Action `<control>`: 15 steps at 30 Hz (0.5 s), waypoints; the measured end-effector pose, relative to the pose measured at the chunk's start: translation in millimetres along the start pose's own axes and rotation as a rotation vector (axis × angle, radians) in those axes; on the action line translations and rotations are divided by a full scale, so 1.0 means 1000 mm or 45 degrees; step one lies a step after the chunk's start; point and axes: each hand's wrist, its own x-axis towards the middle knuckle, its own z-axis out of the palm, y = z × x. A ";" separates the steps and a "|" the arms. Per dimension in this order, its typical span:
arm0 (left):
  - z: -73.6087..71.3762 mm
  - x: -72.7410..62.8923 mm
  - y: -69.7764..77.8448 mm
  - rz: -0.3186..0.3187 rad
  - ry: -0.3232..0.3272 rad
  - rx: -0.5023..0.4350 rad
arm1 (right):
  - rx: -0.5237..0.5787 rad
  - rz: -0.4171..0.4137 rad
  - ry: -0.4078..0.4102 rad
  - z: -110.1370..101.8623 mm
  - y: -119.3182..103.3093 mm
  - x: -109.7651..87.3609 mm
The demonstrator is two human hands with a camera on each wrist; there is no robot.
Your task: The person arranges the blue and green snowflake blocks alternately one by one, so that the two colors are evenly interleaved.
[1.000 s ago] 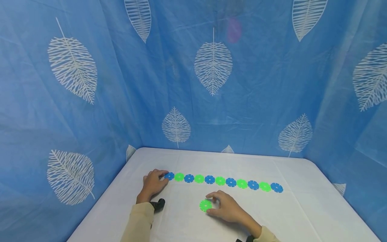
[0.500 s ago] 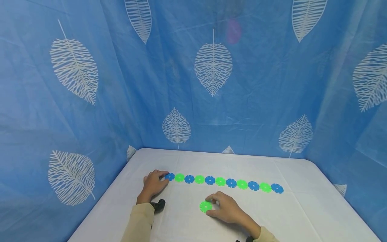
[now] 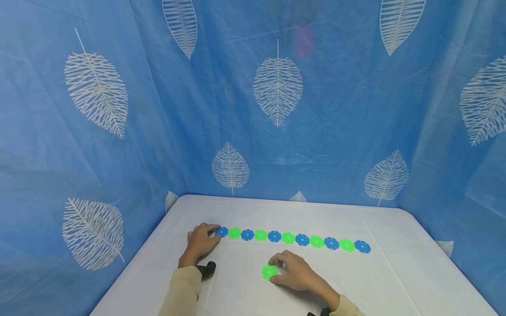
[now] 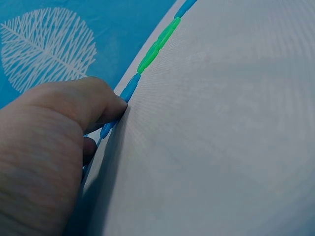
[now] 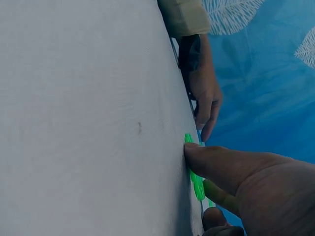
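A row of flat notched discs (image 3: 288, 237), alternating blue and green, lies in a line across the white table (image 3: 395, 272). My left hand (image 3: 215, 233) is at the row's left end, thumb and forefinger pinching the last blue disc (image 3: 222, 231); the left wrist view shows the thumb (image 4: 106, 101) pressed on that disc's edge (image 4: 129, 91). A loose green disc (image 3: 269, 272) lies nearer me. My right hand (image 3: 281, 268) curls over its right side, pinching it between forefinger and thumb. In the right wrist view a fingertip (image 5: 197, 152) sits on the green disc (image 5: 197, 181).
Blue cloth with white leaf prints (image 3: 278, 87) hangs close round the table's back and both sides. A black wrist-mounted device (image 3: 207, 267) sits beside my left sleeve. Bare tabletop lies in front of the row and to its right.
My right hand's fingers have curled a little further over the loose green disc, which has shifted slightly towards me. The left hand and the row have stayed put.
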 end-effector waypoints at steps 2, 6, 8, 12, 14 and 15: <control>0.000 0.000 0.000 -0.001 0.002 -0.003 | 0.003 -0.001 -0.001 0.000 0.001 0.001; 0.001 0.001 -0.001 -0.008 0.004 -0.013 | 0.041 -0.027 -0.002 -0.001 0.004 0.002; 0.002 0.001 -0.003 -0.008 0.004 -0.010 | 0.074 -0.063 -0.012 -0.001 0.006 0.002; 0.003 0.001 -0.004 -0.003 0.006 0.001 | 0.152 -0.144 -0.044 -0.003 0.010 0.001; 0.003 0.001 -0.004 0.001 0.010 -0.001 | 0.203 -0.167 -0.077 -0.004 0.012 0.001; 0.003 0.002 -0.004 0.000 0.010 -0.001 | 0.226 -0.173 -0.093 -0.004 0.013 0.001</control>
